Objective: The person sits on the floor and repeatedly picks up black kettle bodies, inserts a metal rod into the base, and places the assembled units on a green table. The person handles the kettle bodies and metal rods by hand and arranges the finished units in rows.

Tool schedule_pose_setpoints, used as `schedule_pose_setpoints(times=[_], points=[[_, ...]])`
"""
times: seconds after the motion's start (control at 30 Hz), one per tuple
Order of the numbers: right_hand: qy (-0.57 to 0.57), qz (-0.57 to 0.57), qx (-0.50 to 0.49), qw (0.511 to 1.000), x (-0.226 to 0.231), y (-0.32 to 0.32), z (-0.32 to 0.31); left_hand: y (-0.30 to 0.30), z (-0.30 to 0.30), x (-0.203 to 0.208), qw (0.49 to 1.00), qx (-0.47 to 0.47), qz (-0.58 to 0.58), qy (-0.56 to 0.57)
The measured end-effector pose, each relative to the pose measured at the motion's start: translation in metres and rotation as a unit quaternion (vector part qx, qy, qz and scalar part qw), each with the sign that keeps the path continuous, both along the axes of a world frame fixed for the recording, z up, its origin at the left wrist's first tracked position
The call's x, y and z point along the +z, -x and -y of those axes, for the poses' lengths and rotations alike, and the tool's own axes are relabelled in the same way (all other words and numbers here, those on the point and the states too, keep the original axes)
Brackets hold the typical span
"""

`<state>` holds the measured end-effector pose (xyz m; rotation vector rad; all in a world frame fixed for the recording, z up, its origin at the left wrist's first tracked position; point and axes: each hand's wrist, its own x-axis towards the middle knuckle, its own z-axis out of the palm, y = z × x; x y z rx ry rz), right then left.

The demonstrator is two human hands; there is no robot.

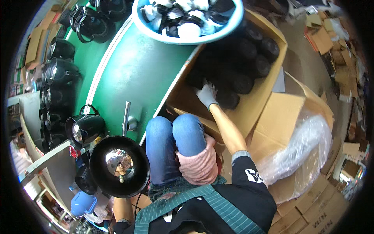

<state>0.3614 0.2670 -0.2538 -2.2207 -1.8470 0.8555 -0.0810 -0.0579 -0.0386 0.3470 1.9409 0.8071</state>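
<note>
Green table (152,58) fills much of the left side, with black pots (60,74) lined up along its far left part. To the right of the table is a big cardboard box (249,111), open at the top, and a clear plastic bag (307,136) lies near it. A wide blue basin (175,40) full of black and white parts sits at the top edge. One black pot (120,163) is near the person's left side, its open mouth facing up and its bottom shiny inside. It looks hard and thin, so I think it is fairly light but smooth, and it could slip or get scratched. A good hold would be under it or around its outside, not on the shiny part. The left forearm (122,210) goes up behind this pot, but the left hand is hidden, so I cannot tell if it holds it. Dark round things (241,82) fill the box. They look stiff, and the best hold may be around the sides. The right hand (207,93), in a pale glove, is inside the box beside them. Its fingertips are lost in the dark, so I cannot tell if they grasp anything.
</note>
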Motion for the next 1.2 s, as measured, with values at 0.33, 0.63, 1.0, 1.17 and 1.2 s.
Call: schedule_pose_setpoints(times=[0.33, 0.63, 1.0, 1.17, 1.2], points=[[-0.362, 0.36, 0.084, 0.856, -0.171, 0.015, -0.033, -0.032, -0.005, -0.001, 0.995, 0.078, 0.052, 0.019], [-0.144, 0.08, 0.058, 0.985, -0.03, -0.005, 0.007, -0.044, -0.017, -0.02, 0.988, 0.106, 0.098, -0.05], [-0.181, -0.466, 0.297, 0.814, 0.341, 0.032, 0.144, -0.029, -0.031, -0.006, 0.926, 0.059, 0.283, -0.241], [-0.236, -0.451, 0.311, 0.803, 0.356, 0.02, 0.193, -0.036, -0.022, -0.003, 0.868, -0.025, 0.424, -0.256], [-0.257, -0.434, 0.318, 0.803, 0.361, 0.019, 0.2, -0.036, -0.02, -0.003, 0.853, -0.043, 0.453, -0.255]])
